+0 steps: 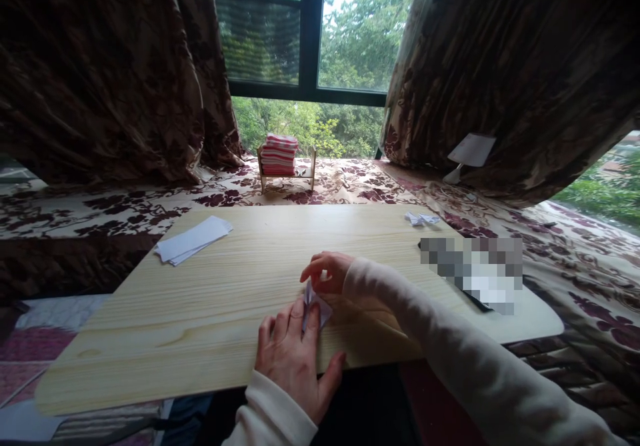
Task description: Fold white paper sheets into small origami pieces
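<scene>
A small folded piece of white paper (323,311) lies near the front edge of the wooden table, with one flap standing up. My left hand (290,349) rests flat over its left part, fingers stretched out and thumb apart, pressing it against the tabletop. Just beyond, my right hand (330,273) reaches in from the right. Its fingers are bent, with thumb and forefinger closed at the tip of the raised flap. My left fingers cover part of the folds.
On the wooden table (240,293), paper strips (195,239) lie at back left and folded paper pieces (423,219) at back right. A pixelated dark flat item (470,276) sits right. Behind stand a small rack (313,173) with striped cloths (280,155) and a white lamp (471,150).
</scene>
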`<state>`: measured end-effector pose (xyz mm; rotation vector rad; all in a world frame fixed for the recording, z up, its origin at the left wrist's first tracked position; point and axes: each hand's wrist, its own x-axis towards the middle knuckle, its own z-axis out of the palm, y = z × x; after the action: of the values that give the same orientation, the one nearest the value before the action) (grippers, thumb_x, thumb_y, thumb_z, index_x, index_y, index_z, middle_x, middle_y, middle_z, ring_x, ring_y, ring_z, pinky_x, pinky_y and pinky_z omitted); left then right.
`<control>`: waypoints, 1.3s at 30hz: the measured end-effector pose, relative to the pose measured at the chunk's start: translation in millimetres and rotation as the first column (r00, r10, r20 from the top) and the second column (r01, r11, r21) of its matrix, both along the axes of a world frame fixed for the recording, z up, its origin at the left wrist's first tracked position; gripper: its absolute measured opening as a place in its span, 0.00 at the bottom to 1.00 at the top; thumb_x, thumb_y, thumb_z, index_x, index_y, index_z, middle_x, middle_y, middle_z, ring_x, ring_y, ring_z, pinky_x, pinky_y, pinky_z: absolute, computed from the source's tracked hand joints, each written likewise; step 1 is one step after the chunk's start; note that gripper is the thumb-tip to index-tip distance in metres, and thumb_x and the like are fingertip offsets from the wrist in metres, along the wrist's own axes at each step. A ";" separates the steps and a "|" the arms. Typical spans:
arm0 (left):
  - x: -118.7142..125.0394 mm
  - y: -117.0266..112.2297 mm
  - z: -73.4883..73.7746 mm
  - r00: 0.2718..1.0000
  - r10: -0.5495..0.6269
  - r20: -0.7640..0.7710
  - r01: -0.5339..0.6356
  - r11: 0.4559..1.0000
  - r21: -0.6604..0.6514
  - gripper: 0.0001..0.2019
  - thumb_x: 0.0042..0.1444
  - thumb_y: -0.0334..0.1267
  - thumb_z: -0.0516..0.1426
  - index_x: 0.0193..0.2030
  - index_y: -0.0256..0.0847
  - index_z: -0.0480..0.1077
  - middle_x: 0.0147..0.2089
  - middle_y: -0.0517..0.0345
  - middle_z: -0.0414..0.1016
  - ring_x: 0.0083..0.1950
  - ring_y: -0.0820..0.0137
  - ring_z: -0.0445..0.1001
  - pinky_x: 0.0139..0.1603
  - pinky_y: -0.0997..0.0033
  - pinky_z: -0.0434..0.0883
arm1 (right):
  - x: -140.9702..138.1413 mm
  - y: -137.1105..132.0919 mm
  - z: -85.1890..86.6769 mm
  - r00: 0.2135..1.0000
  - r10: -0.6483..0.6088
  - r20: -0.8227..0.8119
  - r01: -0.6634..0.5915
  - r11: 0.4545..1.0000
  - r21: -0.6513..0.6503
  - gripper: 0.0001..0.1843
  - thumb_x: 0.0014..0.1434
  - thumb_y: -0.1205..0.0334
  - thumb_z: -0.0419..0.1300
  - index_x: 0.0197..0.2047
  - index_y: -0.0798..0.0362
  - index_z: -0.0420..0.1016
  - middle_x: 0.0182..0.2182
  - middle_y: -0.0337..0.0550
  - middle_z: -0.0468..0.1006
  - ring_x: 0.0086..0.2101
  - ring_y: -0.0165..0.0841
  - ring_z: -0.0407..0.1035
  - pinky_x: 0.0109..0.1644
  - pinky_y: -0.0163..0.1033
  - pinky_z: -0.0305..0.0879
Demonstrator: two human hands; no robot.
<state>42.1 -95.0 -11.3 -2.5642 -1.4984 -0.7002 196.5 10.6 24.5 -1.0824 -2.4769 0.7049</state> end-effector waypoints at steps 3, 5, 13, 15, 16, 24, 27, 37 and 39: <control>-2.3 -0.1 0.3 1.000 -0.021 0.013 0.020 1.000 0.018 0.28 0.50 0.51 0.50 0.55 0.37 0.61 0.56 0.45 0.62 0.54 0.57 0.58 0.51 0.54 0.55 | 1.6 -3.6 -2.8 0.998 0.052 0.044 -0.056 0.996 0.075 0.12 0.45 0.72 0.59 0.36 0.53 0.76 0.30 0.40 0.72 0.32 0.28 0.64 0.37 0.32 0.60; -1.2 -0.5 0.7 0.999 -0.008 0.033 0.007 1.000 0.018 0.29 0.48 0.49 0.52 0.55 0.36 0.61 0.56 0.44 0.63 0.54 0.56 0.58 0.51 0.53 0.55 | 1.7 -4.5 -4.0 0.997 0.059 0.055 -0.068 0.983 0.173 0.09 0.48 0.69 0.59 0.35 0.51 0.76 0.32 0.40 0.72 0.36 0.29 0.63 0.39 0.33 0.59; 2.5 0.4 1.0 0.997 0.018 0.077 -0.014 0.999 -0.052 0.30 0.47 0.51 0.51 0.54 0.33 0.63 0.55 0.44 0.63 0.54 0.57 0.58 0.53 0.54 0.54 | -7.3 1.8 1.1 0.968 0.113 0.222 -0.173 0.946 0.274 0.04 0.48 0.65 0.60 0.28 0.49 0.76 0.30 0.39 0.72 0.33 0.30 0.60 0.33 0.32 0.56; 2.1 0.8 0.7 0.997 0.027 0.068 -0.023 0.998 -0.067 0.31 0.47 0.52 0.50 0.54 0.34 0.63 0.55 0.44 0.63 0.54 0.57 0.58 0.53 0.54 0.54 | -9.2 2.6 1.5 0.964 0.119 0.239 -0.186 0.941 0.282 0.04 0.48 0.65 0.60 0.27 0.50 0.76 0.30 0.39 0.72 0.33 0.30 0.60 0.32 0.32 0.56; 1.6 0.9 0.5 0.997 0.032 0.063 -0.028 0.997 -0.071 0.30 0.48 0.53 0.50 0.54 0.34 0.63 0.55 0.44 0.63 0.54 0.57 0.58 0.53 0.53 0.54 | -9.7 2.6 1.7 0.960 0.120 0.252 -0.192 0.939 0.284 0.04 0.48 0.65 0.59 0.27 0.50 0.76 0.30 0.39 0.72 0.33 0.30 0.60 0.31 0.32 0.55; -4.6 1.3 -0.9 1.000 -0.017 0.001 0.017 0.998 -0.053 0.30 0.51 0.54 0.46 0.56 0.37 0.60 0.56 0.48 0.63 0.55 0.58 0.58 0.52 0.55 0.54 | -11.6 -2.3 8.1 0.929 0.096 0.356 -0.200 0.943 0.268 0.05 0.49 0.65 0.58 0.29 0.50 0.76 0.32 0.41 0.72 0.34 0.32 0.60 0.32 0.33 0.55; -6.0 1.7 -1.5 0.999 -0.041 -0.031 0.040 0.998 -0.046 0.30 0.52 0.54 0.46 0.55 0.36 0.60 0.55 0.47 0.64 0.54 0.57 0.59 0.50 0.55 0.56 | -18.9 -5.5 16.5 0.876 0.081 0.476 -0.242 0.927 0.287 0.06 0.51 0.65 0.58 0.26 0.52 0.75 0.31 0.42 0.72 0.35 0.33 0.60 0.31 0.35 0.54; -6.2 2.3 -3.9 0.998 -0.044 -0.037 0.044 0.999 0.005 0.29 0.51 0.54 0.47 0.54 0.34 0.61 0.54 0.43 0.64 0.54 0.56 0.60 0.50 0.54 0.56 | -30.1 -13.8 32.7 0.729 0.118 0.674 -0.408 0.866 0.290 0.07 0.53 0.65 0.57 0.26 0.55 0.73 0.32 0.43 0.73 0.36 0.35 0.60 0.31 0.37 0.54; -4.5 1.6 -3.8 0.999 -0.039 -0.031 0.039 0.999 0.008 0.29 0.50 0.53 0.48 0.53 0.34 0.62 0.54 0.42 0.64 0.53 0.56 0.60 0.50 0.54 0.57 | -30.4 -13.1 32.1 0.712 0.145 0.687 -0.445 0.850 0.281 0.06 0.52 0.65 0.58 0.26 0.55 0.73 0.32 0.43 0.73 0.37 0.36 0.60 0.31 0.37 0.54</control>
<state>37.6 -93.5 -15.2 -2.5928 -1.4369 -0.6664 166.1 -2.5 56.6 -0.8290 -3.2302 -0.2351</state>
